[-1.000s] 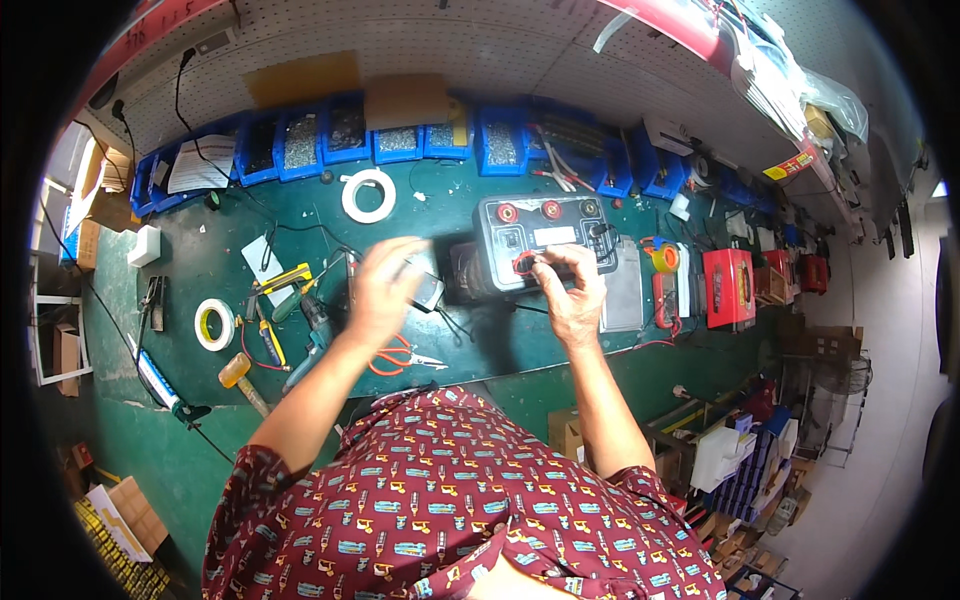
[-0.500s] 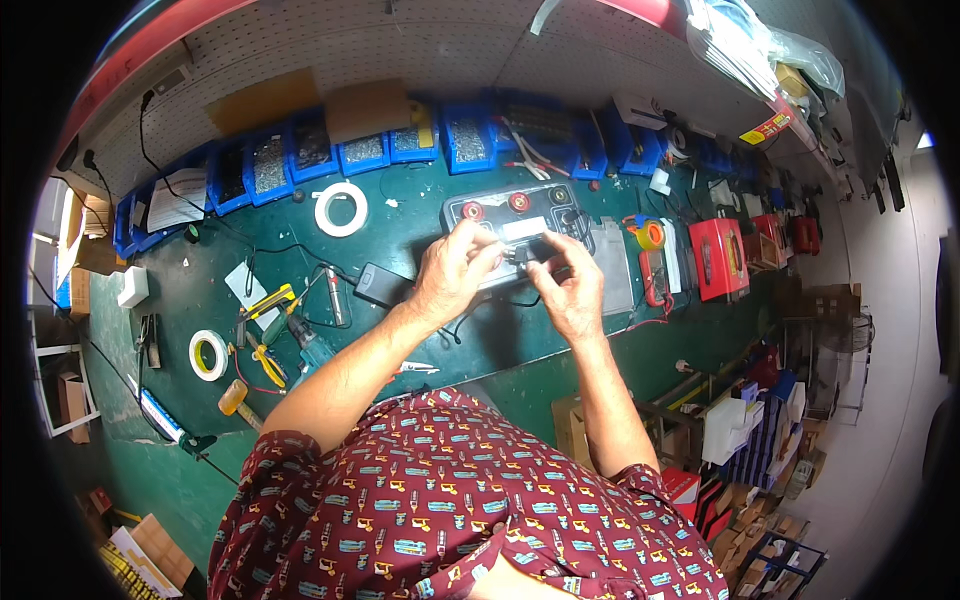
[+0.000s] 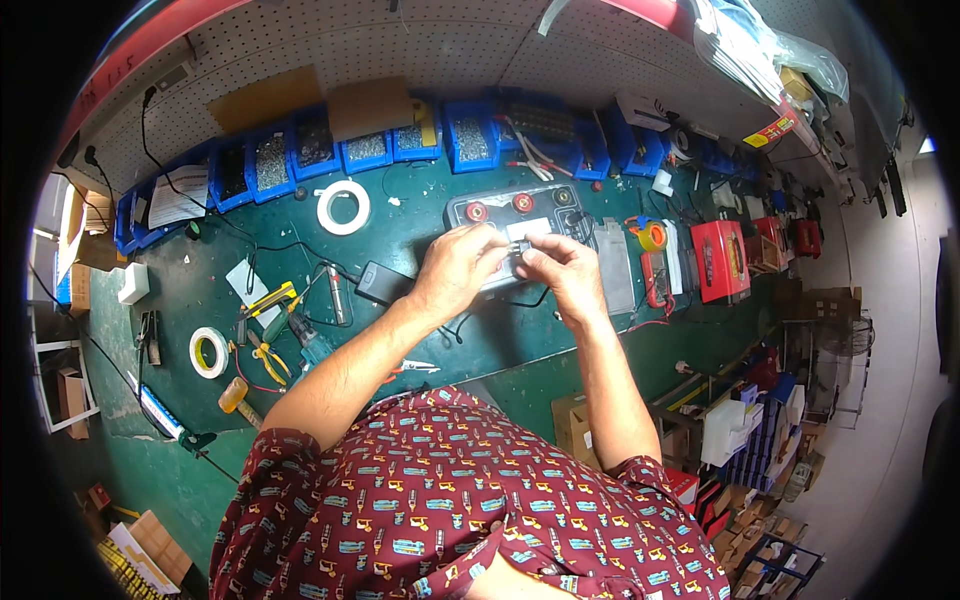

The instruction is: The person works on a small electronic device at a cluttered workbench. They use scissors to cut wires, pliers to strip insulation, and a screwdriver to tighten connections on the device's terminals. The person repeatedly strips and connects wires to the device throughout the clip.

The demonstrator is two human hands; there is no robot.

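A grey box-shaped device (image 3: 487, 196) with red round terminals and a white label lies on the green bench in front of me. Over its near side, my right hand (image 3: 567, 277) pinches a small dark cable connector (image 3: 519, 249) between thumb and fingers. Close beside it, my left hand (image 3: 456, 267) has its thumb and fingertips pressed together at the connector's left side; whatever they grip is too small to make out. A black cord (image 3: 530, 302) loops beneath the hands. Left of my left wrist lies a black power adapter (image 3: 384, 284).
Blue bins (image 3: 272, 165) of small hardware line the back. Tape rolls (image 3: 343, 186), pliers (image 3: 266, 357), a power drill (image 3: 311, 340) and a mallet (image 3: 234, 395) lie to the left. At the right are a red multimeter (image 3: 656, 281), a grey panel (image 3: 614, 266) and a red case (image 3: 719, 261).
My fingertips have drawn closer together over the device. The right hand has shifted slightly up and left with the connector, and the left fingers have moved right toward it.
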